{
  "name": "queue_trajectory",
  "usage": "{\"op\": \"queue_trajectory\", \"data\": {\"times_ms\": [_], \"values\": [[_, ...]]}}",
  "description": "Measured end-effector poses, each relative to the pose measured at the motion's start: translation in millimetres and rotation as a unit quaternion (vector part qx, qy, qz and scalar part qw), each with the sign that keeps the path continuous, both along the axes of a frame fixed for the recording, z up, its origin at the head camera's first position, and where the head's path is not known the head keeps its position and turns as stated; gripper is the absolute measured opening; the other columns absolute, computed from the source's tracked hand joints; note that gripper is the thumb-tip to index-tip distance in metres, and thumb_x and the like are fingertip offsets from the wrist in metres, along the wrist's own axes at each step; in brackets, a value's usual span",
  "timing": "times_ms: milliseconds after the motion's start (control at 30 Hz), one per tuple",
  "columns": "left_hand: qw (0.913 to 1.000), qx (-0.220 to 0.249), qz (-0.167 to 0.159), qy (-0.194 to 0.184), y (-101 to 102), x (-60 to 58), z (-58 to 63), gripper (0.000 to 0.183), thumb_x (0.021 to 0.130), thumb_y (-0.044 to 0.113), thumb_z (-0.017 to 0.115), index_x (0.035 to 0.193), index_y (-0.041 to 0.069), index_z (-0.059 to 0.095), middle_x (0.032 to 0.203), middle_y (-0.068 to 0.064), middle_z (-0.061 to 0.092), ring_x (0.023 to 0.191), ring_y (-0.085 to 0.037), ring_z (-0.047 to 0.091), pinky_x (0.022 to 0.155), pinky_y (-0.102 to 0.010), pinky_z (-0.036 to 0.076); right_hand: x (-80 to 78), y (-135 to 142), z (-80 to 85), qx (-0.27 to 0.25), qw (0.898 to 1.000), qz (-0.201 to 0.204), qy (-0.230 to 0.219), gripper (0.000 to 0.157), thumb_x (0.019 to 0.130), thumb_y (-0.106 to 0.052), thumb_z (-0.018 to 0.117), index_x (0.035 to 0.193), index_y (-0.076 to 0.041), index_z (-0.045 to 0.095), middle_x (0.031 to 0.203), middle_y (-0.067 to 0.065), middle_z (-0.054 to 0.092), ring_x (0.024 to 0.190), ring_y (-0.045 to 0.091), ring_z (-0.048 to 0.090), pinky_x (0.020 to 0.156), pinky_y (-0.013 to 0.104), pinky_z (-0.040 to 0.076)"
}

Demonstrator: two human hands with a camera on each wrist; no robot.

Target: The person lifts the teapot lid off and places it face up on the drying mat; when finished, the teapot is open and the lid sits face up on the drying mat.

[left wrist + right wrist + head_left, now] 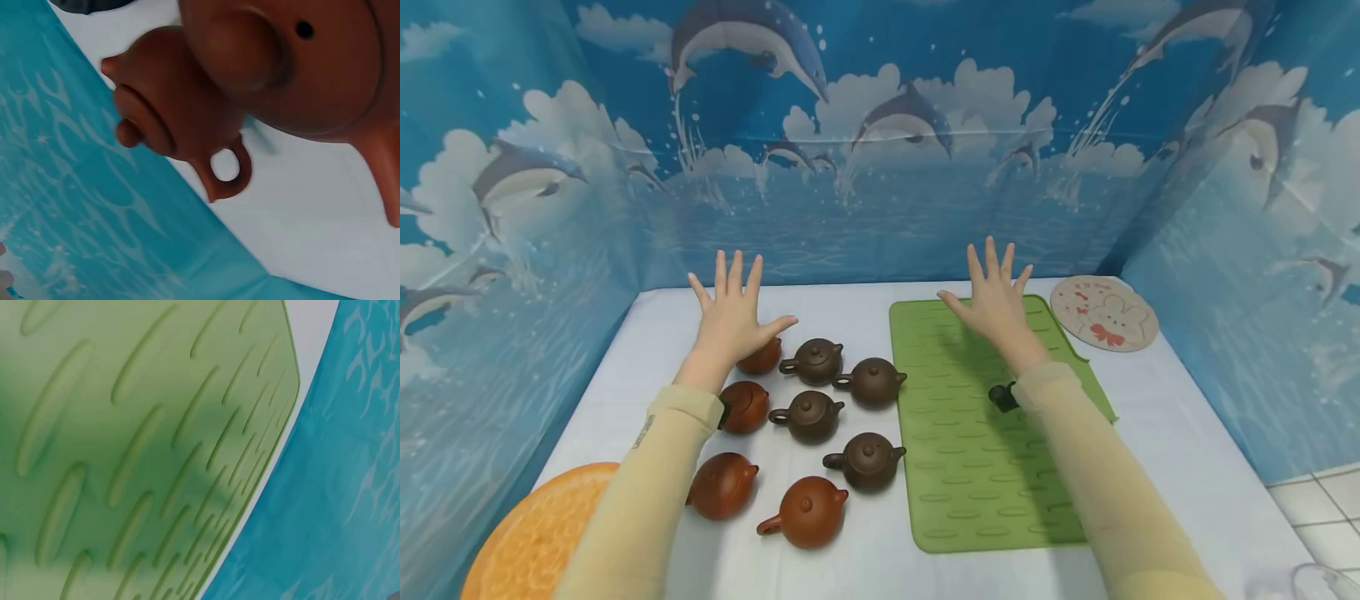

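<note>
My left hand (730, 321) is held with fingers spread over the left back of the table, above the reddish-brown teapots, and grips nothing. Partly covered by that hand is one reddish-brown teapot (760, 357); another (747, 407) sits by the wrist. Two more reddish teapots, one at left (724, 486) and one in front (811, 512), stand nearer. Several dark brown teapots (811, 416) are grouped to their right. The left wrist view shows a reddish teapot (181, 94) close up. Over the green ridged mat (955, 417), my right hand (996, 308) also has its fingers spread, holding nothing.
A round bunny-print mat (1105, 313) lies at the back right corner. An orange round mat or cushion (542, 533) is at the front left. Dolphin-print curtains (880, 208) enclose the white table (1180, 467) at the back and sides.
</note>
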State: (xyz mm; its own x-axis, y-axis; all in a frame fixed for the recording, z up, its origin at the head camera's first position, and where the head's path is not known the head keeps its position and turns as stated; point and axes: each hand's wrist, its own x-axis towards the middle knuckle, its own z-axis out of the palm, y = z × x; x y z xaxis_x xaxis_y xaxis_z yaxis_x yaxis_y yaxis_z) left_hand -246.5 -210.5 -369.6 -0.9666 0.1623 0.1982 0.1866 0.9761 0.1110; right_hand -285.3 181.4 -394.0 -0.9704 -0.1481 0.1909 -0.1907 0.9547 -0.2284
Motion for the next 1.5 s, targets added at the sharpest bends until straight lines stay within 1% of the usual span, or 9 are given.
{"op": "queue_trajectory", "data": {"times_ms": [200, 400, 567, 700, 867, 1033, 1200, 1267, 1500], "values": [[0.9987, -0.017, -0.048, 0.01, 9.1, 11.9, 2.9, 0.11, 0.083, 0.072, 0.06, 0.16, 0.013, 0.007, 0.164, -0.023, 0.003, 0.151, -0.043, -0.011, 0.109, -0.076, -0.01, 12.2, -6.2, 1.1, 0.019, 0.999, 0.029, 0.01, 0.092, 0.094, -0.061, 0.052, 0.16, -0.012, 0.01, 0.164, 0.022, -0.003, 0.147, 0.048, -0.014, 0.11, 0.077, -0.001], [0.9938, -0.024, -0.108, 0.017, 16.3, 28.9, 2.9, 0.106, 0.083, 0.068, 0.063, 0.159, 0.012, 0.015, 0.164, -0.023, 0.009, 0.152, -0.041, -0.007, 0.111, -0.075, -0.006, 33.7, -13.3, 3.7, 0.002, 0.995, 0.084, 0.051, 0.087, 0.093, -0.055, 0.059, 0.157, -0.009, 0.024, 0.165, 0.02, 0.003, 0.148, 0.048, -0.008, 0.111, 0.076, 0.0], [0.9846, -0.026, -0.169, 0.035, 24.4, 52.3, -0.8, 0.103, 0.082, 0.065, 0.067, 0.158, 0.012, 0.021, 0.164, -0.02, 0.014, 0.152, -0.042, 0.0, 0.112, -0.075, 0.003, 61.4, -27.7, -1.6, -0.018, 0.988, 0.139, 0.068, 0.084, 0.091, -0.055, 0.062, 0.155, -0.011, 0.03, 0.166, 0.016, 0.006, 0.15, 0.045, -0.004, 0.113, 0.073, 0.0], [0.9754, -0.026, -0.212, 0.054, 27.0, 70.6, -8.8, 0.101, 0.083, 0.071, 0.06, 0.157, 0.011, 0.025, 0.163, -0.018, 0.019, 0.152, -0.042, 0.006, 0.111, -0.075, 0.011, 81.2, -39.7, -13.7, -0.025, 0.98, 0.183, 0.076, 0.082, 0.09, -0.052, 0.064, 0.154, -0.012, 0.034, 0.166, 0.012, 0.009, 0.15, 0.046, 0.001, 0.114, 0.071, 0.003], [0.9656, -0.012, -0.256, 0.047, 29.7, 89.1, -13.5, 0.097, 0.083, 0.068, 0.063, 0.155, 0.011, 0.03, 0.162, -0.016, 0.023, 0.152, -0.041, 0.009, 0.113, -0.073, 0.011, 101.8, -50.9, -22.9, -0.027, 0.969, 0.234, 0.07, 0.078, 0.09, -0.054, 0.062, 0.154, -0.016, 0.035, 0.166, 0.008, 0.012, 0.15, 0.045, 0.004, 0.114, 0.07, 0.004], [0.959, -0.007, -0.28, 0.043, 34.4, 98.5, -4.9, 0.096, 0.08, 0.06, 0.073, 0.154, 0.012, 0.034, 0.161, -0.015, 0.028, 0.152, -0.039, 0.013, 0.115, -0.07, 0.014, 112.9, -58.8, -22.0, -0.034, 0.96, 0.267, 0.073, 0.075, 0.09, -0.056, 0.06, 0.152, -0.019, 0.039, 0.166, 0.005, 0.014, 0.151, 0.043, 0.005, 0.115, 0.069, 0.004], [0.9542, -0.006, -0.299, 0.014, 39.0, 110.4, 2.3, 0.091, 0.082, 0.057, 0.072, 0.152, 0.011, 0.037, 0.159, -0.015, 0.032, 0.151, -0.037, 0.015, 0.115, -0.069, 0.017, 121.8, -68.7, -20.8, -0.039, 0.948, 0.306, 0.078, 0.076, 0.094, -0.067, 0.045, 0.152, -0.019, 0.038, 0.165, 0.008, 0.019, 0.15, 0.044, 0.008, 0.114, 0.07, 0.009], [0.9525, -0.009, -0.304, -0.007, 40.5, 116.9, 0.9, 0.089, 0.084, 0.057, 0.071, 0.152, 0.01, 0.037, 0.159, -0.016, 0.032, 0.151, -0.038, 0.017, 0.115, -0.068, 0.018, 126.1, -72.9, -21.5, -0.038, 0.943, 0.324, 0.074, 0.076, 0.095, -0.068, 0.041, 0.153, -0.019, 0.038, 0.165, 0.008, 0.02, 0.15, 0.044, 0.01, 0.114, 0.071, 0.01], [0.9483, 0.012, -0.312, -0.057, 44.8, 135.4, -12.4, 0.082, 0.088, 0.054, 0.068, 0.151, 0.009, 0.04, 0.156, -0.017, 0.036, 0.148, -0.04, 0.024, 0.114, -0.062, 0.029, 136.0, -83.7, -26.0, -0.042, 0.928, 0.365, 0.063, 0.071, 0.096, -0.06, 0.05, 0.152, -0.018, 0.04, 0.163, 0.008, 0.024, 0.151, 0.041, 0.011, 0.113, 0.072, 0.012]]}}
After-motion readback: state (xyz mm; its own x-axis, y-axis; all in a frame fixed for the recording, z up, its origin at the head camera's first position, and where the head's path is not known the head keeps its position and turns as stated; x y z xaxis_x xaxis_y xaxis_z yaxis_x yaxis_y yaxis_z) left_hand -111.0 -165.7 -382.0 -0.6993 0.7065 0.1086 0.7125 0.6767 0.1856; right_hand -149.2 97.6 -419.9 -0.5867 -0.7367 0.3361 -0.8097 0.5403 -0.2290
